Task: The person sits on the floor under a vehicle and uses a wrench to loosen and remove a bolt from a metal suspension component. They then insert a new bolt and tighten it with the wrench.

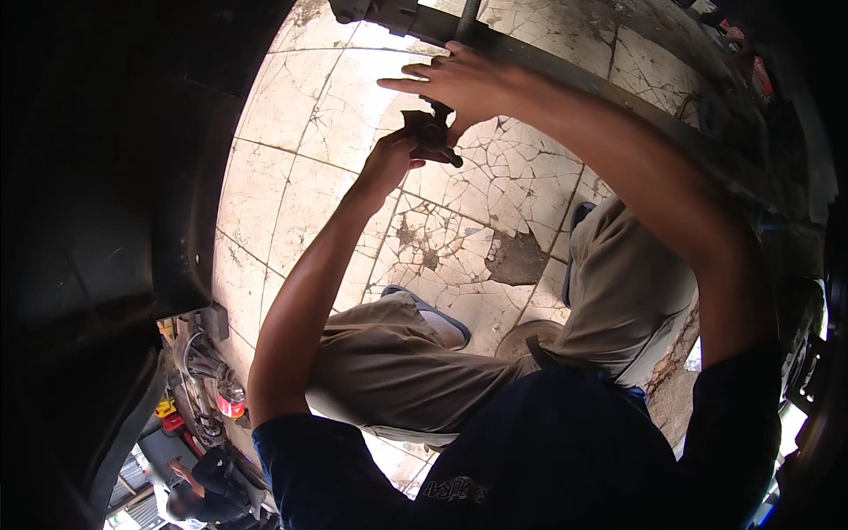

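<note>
My left hand [394, 166] is closed round a dark metal joint-like part [429, 137] with a short stub at its lower right. Just above it, my right hand [459, 81] reaches across with its fingers spread toward the left. The right thumb points down beside the part; whether it touches the part I cannot tell. A dark stem rises from the part toward the right palm, its upper end hidden by that hand. Past the right fingers, a dark metal bar [530, 60] crosses the top of the view, with a thin rod [469, 18] meeting it.
Cracked pale floor tiles [291, 190] lie below, with a broken patch [517, 258]. Dark body panels [79, 203] stand close on the left. Metal parts and a red-labelled bottle [231, 404] lie at lower left, near another person [208, 490]. My bent knees are below my hands.
</note>
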Tool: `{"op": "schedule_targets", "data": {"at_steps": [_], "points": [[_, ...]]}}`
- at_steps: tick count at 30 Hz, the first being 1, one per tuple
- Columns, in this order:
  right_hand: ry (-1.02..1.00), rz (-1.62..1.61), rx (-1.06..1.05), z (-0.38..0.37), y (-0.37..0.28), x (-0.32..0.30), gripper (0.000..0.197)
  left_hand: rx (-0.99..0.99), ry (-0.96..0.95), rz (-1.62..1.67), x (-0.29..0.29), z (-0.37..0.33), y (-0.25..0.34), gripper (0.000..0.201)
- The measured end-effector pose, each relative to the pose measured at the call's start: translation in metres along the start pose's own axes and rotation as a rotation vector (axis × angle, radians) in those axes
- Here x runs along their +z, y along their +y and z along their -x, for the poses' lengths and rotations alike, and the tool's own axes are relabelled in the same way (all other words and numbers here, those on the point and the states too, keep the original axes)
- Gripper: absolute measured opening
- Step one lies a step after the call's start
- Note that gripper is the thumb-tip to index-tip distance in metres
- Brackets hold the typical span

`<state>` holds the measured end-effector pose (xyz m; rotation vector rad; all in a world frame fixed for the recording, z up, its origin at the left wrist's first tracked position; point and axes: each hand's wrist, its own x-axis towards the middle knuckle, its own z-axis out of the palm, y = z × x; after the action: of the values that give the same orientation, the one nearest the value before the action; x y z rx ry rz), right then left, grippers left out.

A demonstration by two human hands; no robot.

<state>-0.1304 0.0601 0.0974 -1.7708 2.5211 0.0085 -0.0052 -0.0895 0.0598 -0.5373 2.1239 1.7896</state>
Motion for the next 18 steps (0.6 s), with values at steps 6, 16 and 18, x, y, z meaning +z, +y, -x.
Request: {"op": "schedule_targets", "data": {"at_steps": [6,16,18], "points": [[-0.03,-0.043,-0.027,-0.003,-0.004,-0.001,0.126,0.076,0.024,-0.034,-0.002,-0.001,-0.003,0.04],[-0.045,-0.165,-0.067,0.001,0.007,0.004,0.121,0.106,0.004,-0.018,0.012,0.003,0.008,0.034],[-0.033,-0.139,-0.083,0.0,0.003,0.005,0.118,0.302,0.015,-0.083,0.001,-0.001,-0.002,0.032]]}}
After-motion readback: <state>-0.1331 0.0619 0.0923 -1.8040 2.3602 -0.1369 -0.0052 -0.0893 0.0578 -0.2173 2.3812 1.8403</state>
